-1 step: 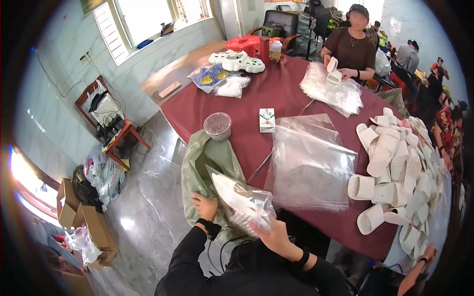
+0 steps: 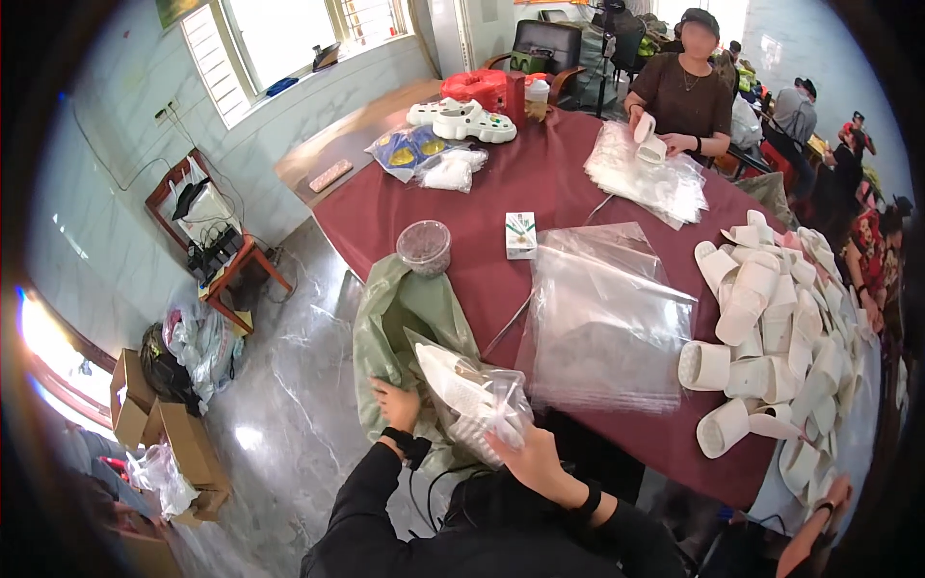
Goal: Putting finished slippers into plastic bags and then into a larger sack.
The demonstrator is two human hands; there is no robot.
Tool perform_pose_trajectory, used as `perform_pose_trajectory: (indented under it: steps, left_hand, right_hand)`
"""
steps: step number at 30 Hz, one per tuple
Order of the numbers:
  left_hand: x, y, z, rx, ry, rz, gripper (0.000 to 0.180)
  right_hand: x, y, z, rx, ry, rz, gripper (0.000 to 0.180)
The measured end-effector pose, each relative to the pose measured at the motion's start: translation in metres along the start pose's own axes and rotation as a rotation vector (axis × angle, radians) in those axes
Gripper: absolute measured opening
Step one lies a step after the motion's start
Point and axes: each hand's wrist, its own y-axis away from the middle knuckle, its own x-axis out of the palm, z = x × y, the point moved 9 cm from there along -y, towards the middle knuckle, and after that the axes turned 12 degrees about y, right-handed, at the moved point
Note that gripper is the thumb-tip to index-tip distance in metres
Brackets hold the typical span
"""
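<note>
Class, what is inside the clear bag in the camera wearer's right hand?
White slippers show through the clear bag; whatever lies behind the right hand is covered.

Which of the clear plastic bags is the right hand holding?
The right hand holds the bag with white footwear inside, in front of the green sack. The stacked clear bags lie flat on the dark red tablecloth.

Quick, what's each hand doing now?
Left hand: on the green sack; can't tell if gripping.
Right hand: closed, holding a clear bag of slippers.
</note>
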Motion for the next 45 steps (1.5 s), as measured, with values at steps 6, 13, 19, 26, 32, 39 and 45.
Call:
perform_pose_trajectory:
  steps: [6, 13, 19, 26, 32, 39, 45]
  left_hand:
    - [-0.017, -0.070, -0.006, 0.171, 0.535, 0.226, 0.031]
    - [-0.070, -0.125, -0.065, 0.236, 0.934, 0.195, 0.027]
    - [-0.125, -0.133, -0.119, 0.233, 0.963, 0.243, 0.022]
    - [-0.123, -0.115, -0.202, 0.290, 1.152, 0.429, 0.020]
    - [-0.110, -0.179, -0.151, 0.212, 0.629, 0.024, 0.054]
    - [-0.029, -0.094, -0.221, 1.091, 0.097, 0.358, 0.060]
    - [0.011, -0.091, -0.216, 1.017, -0.088, 0.355, 0.050]
  right_hand:
    - [0.055, -0.045, 0.001, 0.001, 0.193, 0.053, 0.058]
    - [0.173, -0.056, -0.044, -0.094, 0.390, 0.344, 0.090]
    - [0.204, 0.029, -0.083, -0.130, 0.547, 1.419, 0.092]
    - [0.201, 0.033, -0.147, -0.368, 0.663, 1.050, 0.055]
    - [0.171, -0.017, -0.085, -0.301, 0.423, 0.543, 0.014]
    - [0.148, -0.032, -0.069, -0.250, 0.489, 0.444, 0.008]
    - [0.141, -0.027, -0.071, -0.274, 0.559, 0.662, 0.016]
